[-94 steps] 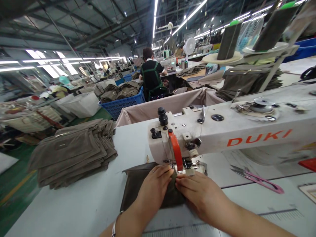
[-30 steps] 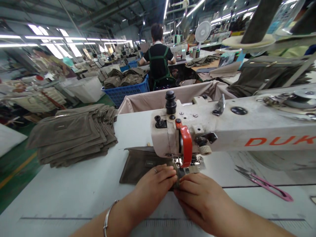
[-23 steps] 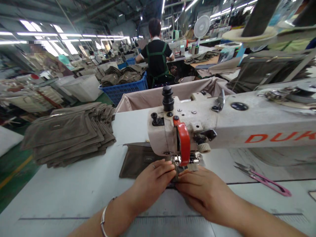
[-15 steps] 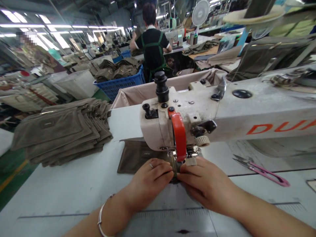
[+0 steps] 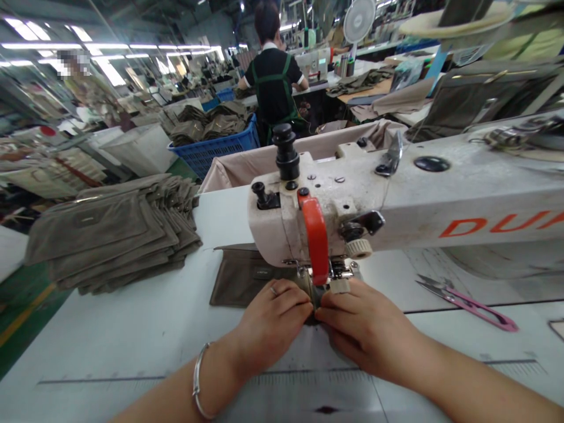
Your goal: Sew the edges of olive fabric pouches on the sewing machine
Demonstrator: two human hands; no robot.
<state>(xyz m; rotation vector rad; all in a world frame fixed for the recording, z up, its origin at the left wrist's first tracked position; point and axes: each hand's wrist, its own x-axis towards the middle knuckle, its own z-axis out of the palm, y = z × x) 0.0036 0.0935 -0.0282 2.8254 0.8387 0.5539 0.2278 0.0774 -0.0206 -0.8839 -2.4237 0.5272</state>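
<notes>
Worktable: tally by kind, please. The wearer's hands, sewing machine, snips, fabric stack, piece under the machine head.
Hands (left hand, right hand): 2
Sewing machine: 1
Snips: 1
Fabric stack: 1
Piece under the machine head: 1
Total: 6

Dark olive-brown on fabric panel (image 5: 233,282), seven o'clock, with pale lettering across label (image 5: 263,273). Same shade on stacked panels (image 5: 118,241), nine o'clock. Smudged white on sewing machine (image 5: 409,194), three o'clock, lettered orange. Red-orange on guard (image 5: 316,241), four o'clock. Pink on thread-snip handles (image 5: 462,301), further toward four. Blue lattice on plastic crate (image 5: 215,154), ten o'clock. Pale pink on cloth (image 5: 317,145), one o'clock. Dark ruler ticks (image 5: 308,377) on whitish tabletop (image 5: 132,329), six o'clock.
</notes>
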